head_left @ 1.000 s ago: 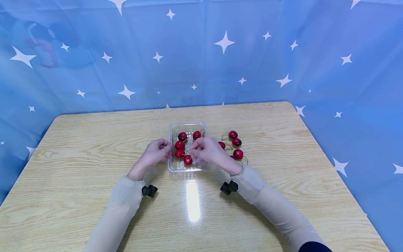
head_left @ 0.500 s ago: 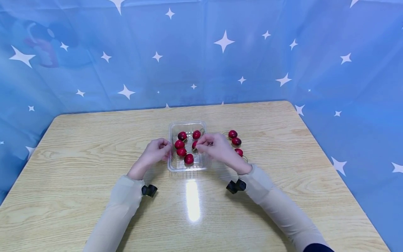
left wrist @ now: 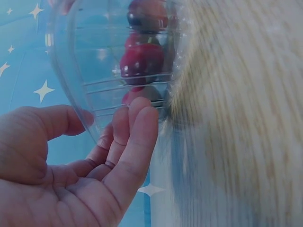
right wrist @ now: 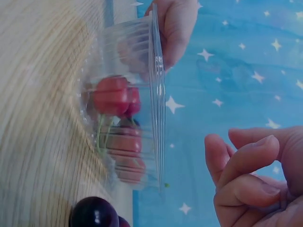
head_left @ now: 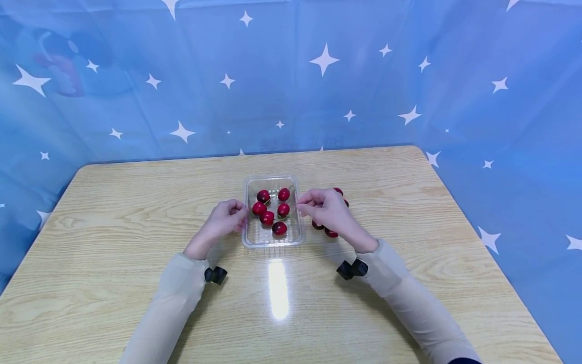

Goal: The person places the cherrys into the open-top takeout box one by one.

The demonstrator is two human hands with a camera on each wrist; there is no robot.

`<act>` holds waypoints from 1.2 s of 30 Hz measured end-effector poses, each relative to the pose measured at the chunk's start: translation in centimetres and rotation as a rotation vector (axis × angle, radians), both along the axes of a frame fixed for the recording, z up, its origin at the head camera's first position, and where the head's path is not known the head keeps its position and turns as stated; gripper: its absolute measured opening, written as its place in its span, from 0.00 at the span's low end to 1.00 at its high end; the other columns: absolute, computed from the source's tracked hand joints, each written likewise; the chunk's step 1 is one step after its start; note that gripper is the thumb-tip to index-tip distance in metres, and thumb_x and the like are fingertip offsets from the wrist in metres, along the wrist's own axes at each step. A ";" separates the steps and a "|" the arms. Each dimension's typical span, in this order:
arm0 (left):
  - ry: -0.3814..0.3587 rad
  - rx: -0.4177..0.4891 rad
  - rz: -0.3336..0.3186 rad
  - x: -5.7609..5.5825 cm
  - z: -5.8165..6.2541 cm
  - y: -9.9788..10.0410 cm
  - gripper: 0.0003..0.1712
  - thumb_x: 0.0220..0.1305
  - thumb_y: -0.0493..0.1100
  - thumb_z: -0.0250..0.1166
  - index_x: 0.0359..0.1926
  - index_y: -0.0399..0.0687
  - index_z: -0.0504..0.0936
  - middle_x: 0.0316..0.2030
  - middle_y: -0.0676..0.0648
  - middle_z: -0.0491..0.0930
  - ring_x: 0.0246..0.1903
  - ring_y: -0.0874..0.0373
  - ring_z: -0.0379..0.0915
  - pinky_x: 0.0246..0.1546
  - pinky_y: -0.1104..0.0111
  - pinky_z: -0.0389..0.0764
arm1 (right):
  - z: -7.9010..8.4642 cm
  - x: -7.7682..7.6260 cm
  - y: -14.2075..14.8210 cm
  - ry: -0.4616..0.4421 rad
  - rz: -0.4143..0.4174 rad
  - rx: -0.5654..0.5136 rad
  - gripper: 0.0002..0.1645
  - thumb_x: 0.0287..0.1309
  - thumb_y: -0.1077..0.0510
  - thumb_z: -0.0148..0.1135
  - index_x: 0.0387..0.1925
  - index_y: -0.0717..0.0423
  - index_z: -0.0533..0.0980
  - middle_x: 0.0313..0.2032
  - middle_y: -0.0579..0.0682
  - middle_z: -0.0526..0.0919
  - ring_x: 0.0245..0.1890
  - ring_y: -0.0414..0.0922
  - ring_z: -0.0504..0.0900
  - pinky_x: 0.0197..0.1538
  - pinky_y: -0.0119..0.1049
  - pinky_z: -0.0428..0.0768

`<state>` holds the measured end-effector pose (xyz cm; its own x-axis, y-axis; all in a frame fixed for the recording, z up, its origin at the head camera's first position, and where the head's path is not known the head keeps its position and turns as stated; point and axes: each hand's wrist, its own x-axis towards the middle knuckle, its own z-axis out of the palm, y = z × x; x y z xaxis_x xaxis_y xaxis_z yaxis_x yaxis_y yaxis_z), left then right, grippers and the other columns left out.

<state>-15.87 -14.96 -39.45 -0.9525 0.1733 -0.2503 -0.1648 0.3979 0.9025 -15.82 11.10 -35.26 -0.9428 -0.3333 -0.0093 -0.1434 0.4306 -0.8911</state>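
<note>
A clear plastic container [head_left: 274,245] sits on the table with several red cherries [head_left: 267,218] inside. At its left side my left hand [head_left: 223,221] holds the rim; in the left wrist view the thumb [left wrist: 71,120] is at the rim and the fingers [left wrist: 137,142] lie along the outer wall. My right hand [head_left: 331,211] hovers just past the right rim, its fingers loosely bent with nothing in them, as the right wrist view shows. Beneath and behind that hand lie more cherries [head_left: 331,233] on the table, partly hidden by it.
The wooden table [head_left: 136,217] reaches back to a blue curtain [head_left: 291,76] with white stars. A dark cherry [right wrist: 94,213] lies close beside the container in the right wrist view. Each wrist carries a small black camera [head_left: 215,275].
My right hand has let go of a cherry inside the container and moved right, out past the rim. Two cherries at the front have shifted slightly right. The left hand has stayed put.
</note>
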 end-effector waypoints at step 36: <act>0.001 0.009 0.001 0.0 -0.1 0.0 0.13 0.69 0.37 0.51 0.44 0.27 0.72 0.28 0.44 0.75 0.27 0.60 0.73 0.31 0.68 0.82 | 0.2 0.0 6.2 -0.023 -0.123 -0.022 0.10 0.61 0.60 0.60 0.36 0.66 0.78 0.24 0.52 0.80 0.16 0.40 0.68 0.19 0.29 0.68</act>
<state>-15.90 -14.92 -39.51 -0.9530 0.1744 -0.2476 -0.1641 0.3897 0.9062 -15.86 17.34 -35.07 -0.9762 -0.2152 -0.0257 -0.0697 0.4239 -0.9030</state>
